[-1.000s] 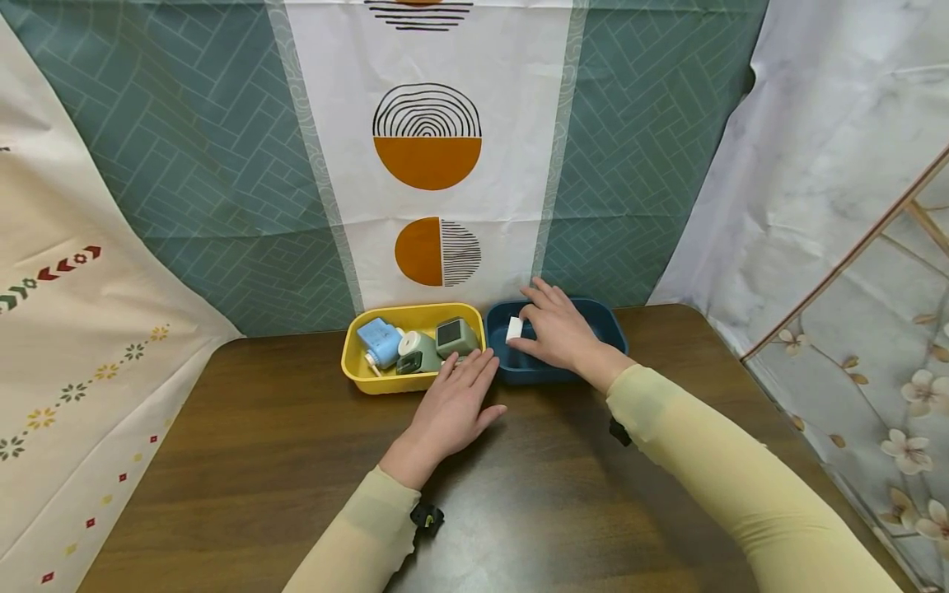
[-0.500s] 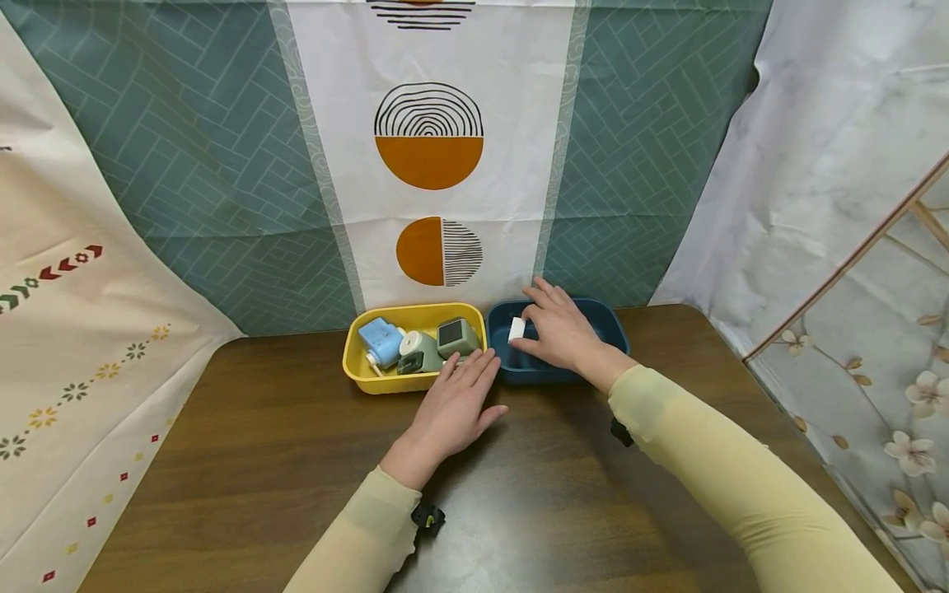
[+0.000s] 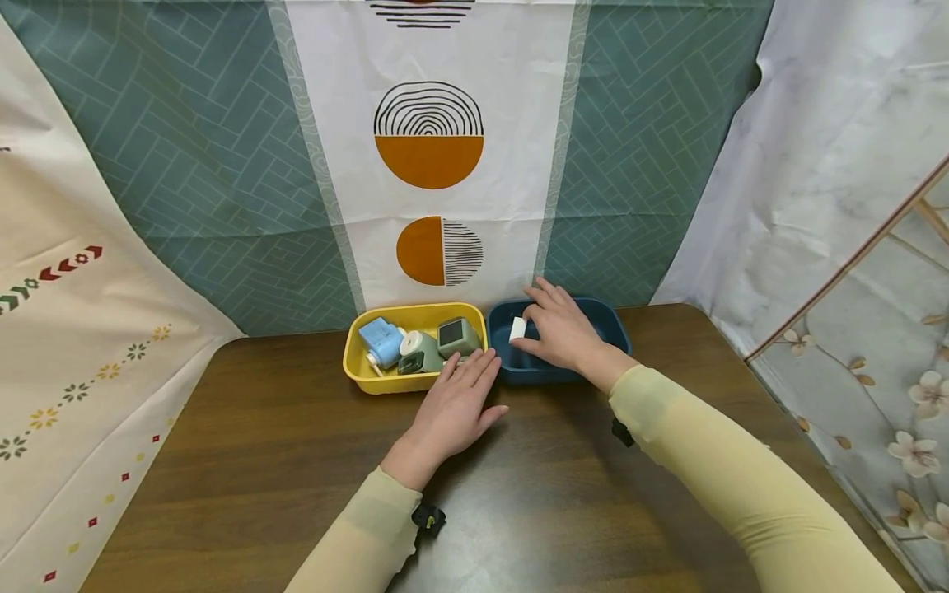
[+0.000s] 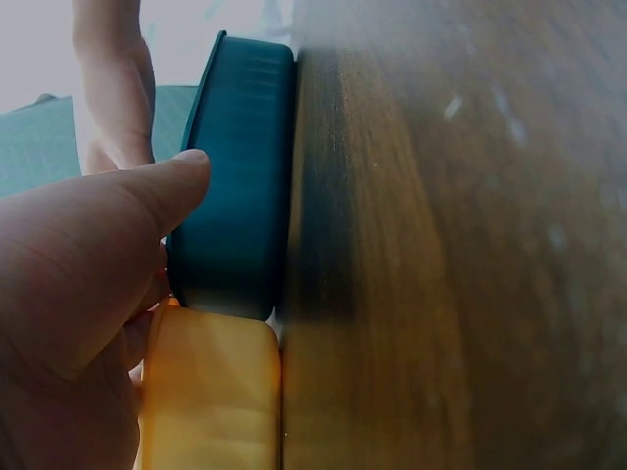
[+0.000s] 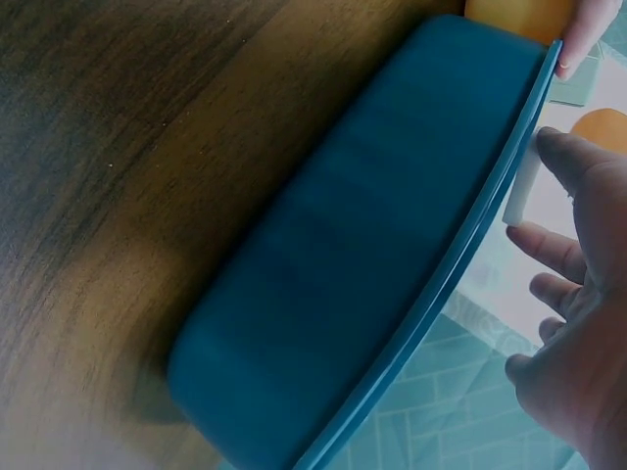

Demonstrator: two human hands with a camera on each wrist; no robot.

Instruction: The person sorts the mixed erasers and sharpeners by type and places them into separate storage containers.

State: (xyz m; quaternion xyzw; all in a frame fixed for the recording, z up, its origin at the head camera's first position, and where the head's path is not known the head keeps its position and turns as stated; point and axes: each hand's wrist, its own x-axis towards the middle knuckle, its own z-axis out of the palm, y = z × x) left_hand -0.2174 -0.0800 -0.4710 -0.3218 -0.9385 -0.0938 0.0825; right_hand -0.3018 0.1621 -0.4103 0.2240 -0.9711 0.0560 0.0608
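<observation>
My right hand pinches a small white rectangular block between thumb and index finger, above the left part of a dark blue tray. In the right wrist view the block shows as a thin white edge by the tray's rim, with the other fingers spread. My left hand lies with straight fingers at the front right corner of a yellow tray; its fingertips reach the rim beside the blue tray. In the left wrist view its thumb points toward the blue tray's outer wall.
Inside the yellow tray are a light blue boxy thing, a pale green rounded thing and a green block with a dark face. Both trays stand side by side at the brown table's back, against a patterned cloth.
</observation>
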